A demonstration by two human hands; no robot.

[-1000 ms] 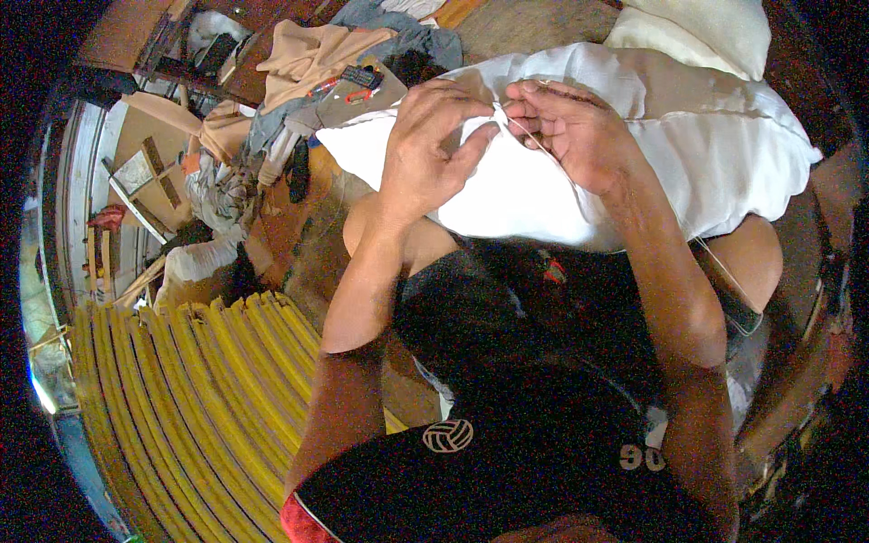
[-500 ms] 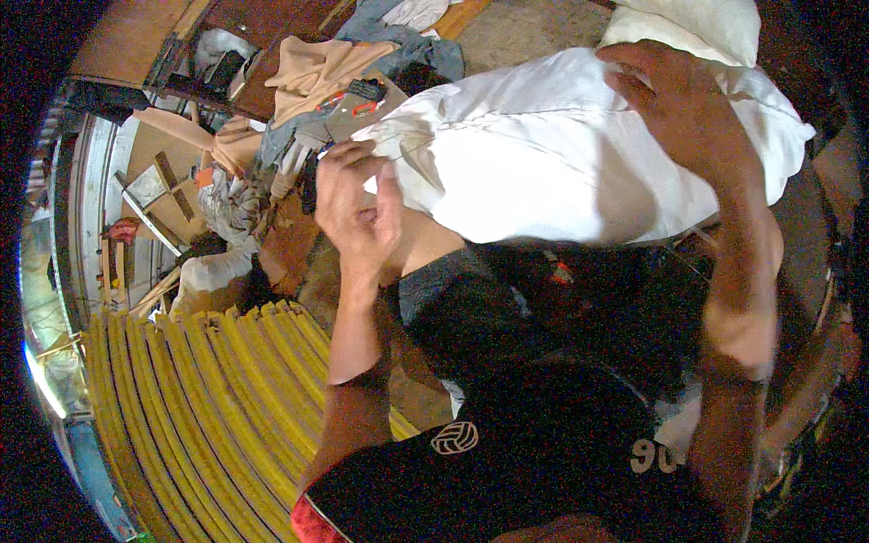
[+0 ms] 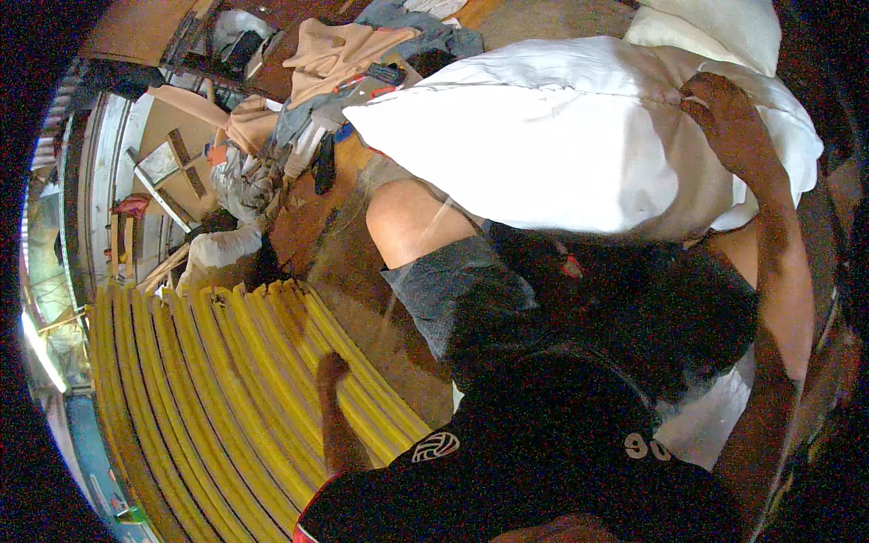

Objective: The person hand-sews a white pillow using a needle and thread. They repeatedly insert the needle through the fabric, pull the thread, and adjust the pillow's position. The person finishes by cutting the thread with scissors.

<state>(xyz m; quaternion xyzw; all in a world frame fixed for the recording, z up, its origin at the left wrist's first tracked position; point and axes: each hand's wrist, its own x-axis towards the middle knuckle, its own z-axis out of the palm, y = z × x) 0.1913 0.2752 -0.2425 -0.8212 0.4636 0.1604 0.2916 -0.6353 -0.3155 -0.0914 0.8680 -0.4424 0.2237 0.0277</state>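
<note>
A plump white pillow [image 3: 543, 136] lies across my lap, its pointed left corner free and a seam running along its upper side. On its right part, my right hand [image 3: 733, 122] grips the cloth near the seam with curled fingers. My left hand [image 3: 333, 369] is drawn back low on the left, over the edge of the yellow ridged slats [image 3: 208, 380]. It looks closed and sits in shadow; what it holds, if anything, I cannot make out. A thin pale streak [image 3: 439, 217] crosses in front of my bare knee [image 3: 403, 222].
Another pale pillow [image 3: 715, 32] stands at the far right. Peach cloth [image 3: 339, 59] and grey-blue clothing [image 3: 430, 41] lie heaped at the far left. Wooden frame pieces [image 3: 167, 185] lean beyond the slats. A whitish bundle [image 3: 217, 258] sits beside them.
My left hand has left the pillow's left corner and moved back toward me, to the slats. My right hand has shifted slightly right and down along the pillow. The left corner now shows fully.
</note>
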